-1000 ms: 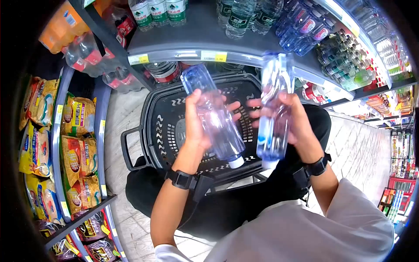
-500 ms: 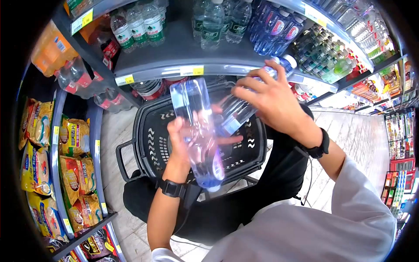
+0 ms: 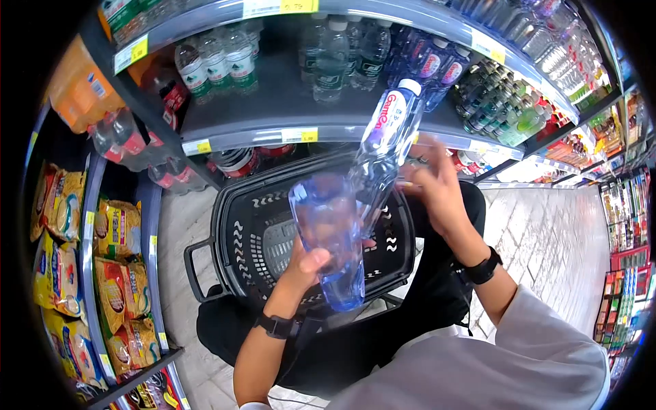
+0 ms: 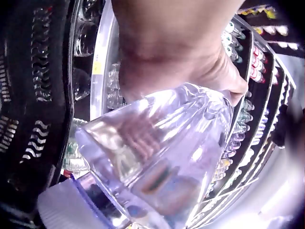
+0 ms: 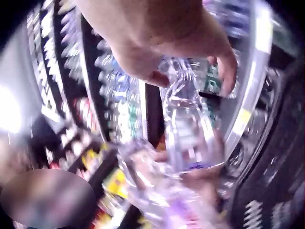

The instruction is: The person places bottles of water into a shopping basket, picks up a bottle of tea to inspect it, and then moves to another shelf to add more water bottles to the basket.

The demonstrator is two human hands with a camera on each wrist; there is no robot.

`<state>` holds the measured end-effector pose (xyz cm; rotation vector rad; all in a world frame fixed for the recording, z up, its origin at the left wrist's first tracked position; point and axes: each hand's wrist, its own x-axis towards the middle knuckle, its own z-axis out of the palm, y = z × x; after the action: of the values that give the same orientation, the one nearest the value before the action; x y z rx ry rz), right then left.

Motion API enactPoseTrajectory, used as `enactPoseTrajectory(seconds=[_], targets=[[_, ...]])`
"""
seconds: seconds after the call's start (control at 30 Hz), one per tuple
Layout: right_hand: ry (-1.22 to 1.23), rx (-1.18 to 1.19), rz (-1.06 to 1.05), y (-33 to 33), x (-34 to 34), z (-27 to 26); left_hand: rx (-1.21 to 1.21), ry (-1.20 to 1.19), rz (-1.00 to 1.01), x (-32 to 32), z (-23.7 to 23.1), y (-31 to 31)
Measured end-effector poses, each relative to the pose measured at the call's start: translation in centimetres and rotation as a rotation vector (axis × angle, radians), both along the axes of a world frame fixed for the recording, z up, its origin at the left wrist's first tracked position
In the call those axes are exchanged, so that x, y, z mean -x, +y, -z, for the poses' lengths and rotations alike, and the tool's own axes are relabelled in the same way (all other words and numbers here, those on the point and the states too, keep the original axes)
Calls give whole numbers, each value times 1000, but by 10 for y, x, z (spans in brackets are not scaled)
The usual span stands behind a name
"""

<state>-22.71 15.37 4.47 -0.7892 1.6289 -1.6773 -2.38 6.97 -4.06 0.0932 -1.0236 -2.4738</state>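
Note:
In the head view my left hand (image 3: 304,270) grips a clear, bluish water bottle (image 3: 331,239), its thumb bent across the near side. That bottle hangs with its narrow end down; its white cap (image 4: 62,202) shows in the left wrist view. Behind it a second water bottle (image 3: 389,126) with a Ganten label and white cap leans up and to the right. Its lower end overlaps the left hand's fingers, which hold it too. My right hand (image 3: 437,188), blurred, has its fingers spread just right of the second bottle.
A black basket (image 3: 232,236) with a side handle stands under the hands. Ahead, a grey shelf (image 3: 270,102) bears several water bottles, Ganten ones (image 3: 430,65) among them. Snack bags (image 3: 119,229) fill the left shelves. The person's knees flank the basket.
The right hand has let go of the Ganten bottle and drawn back. That bottle now leans cap-up beside the first one, and the left hand has turned, its thumb lower.

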Motion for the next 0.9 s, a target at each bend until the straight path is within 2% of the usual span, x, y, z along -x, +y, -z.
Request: enactPoseTrajectory(seconds=[0.03,0.07,0.13,0.2,0.3,0.33,0.4,0.43,0.47,0.53,0.6,0.67,0.7,0.8,0.87,0.9], targets=[[-445,-18,-165,5,6,-8,50,-47,-5,0,-6,1],[-541,-164,-173,6,1,-12,56,-41,12,4,-10,0],[-75,-231,-218,4,0,10,519,-122,-139,11,-16,2],[-79,-211,-233,4,5,17,604,-120,-126,17,-18,6],[-205,-95,-122,14,10,21,737,-28,-192,22,-19,9],[-280,-99,-41,19,15,19,734,-34,-184,21,-16,13],[-149,-19,18,23,46,33,359,-141,-118,20,-11,18],[46,19,92,22,69,40,224,-144,-123,19,-15,20],[242,58,166,21,94,43,227,-146,-125,17,-9,17],[384,82,256,14,141,40,162,-195,-191,13,9,8],[453,39,296,8,191,37,157,-202,-194,10,8,6],[308,-78,450,-2,230,40,140,-258,-279,10,12,5],[309,-77,445,-6,245,42,124,-224,-288,12,10,6],[397,-64,427,-18,283,58,53,-264,-365,17,13,3],[495,-126,525,-28,301,71,18,-283,-373,17,20,-2],[465,-107,528,-30,294,70,-18,-303,-373,18,23,-4]])
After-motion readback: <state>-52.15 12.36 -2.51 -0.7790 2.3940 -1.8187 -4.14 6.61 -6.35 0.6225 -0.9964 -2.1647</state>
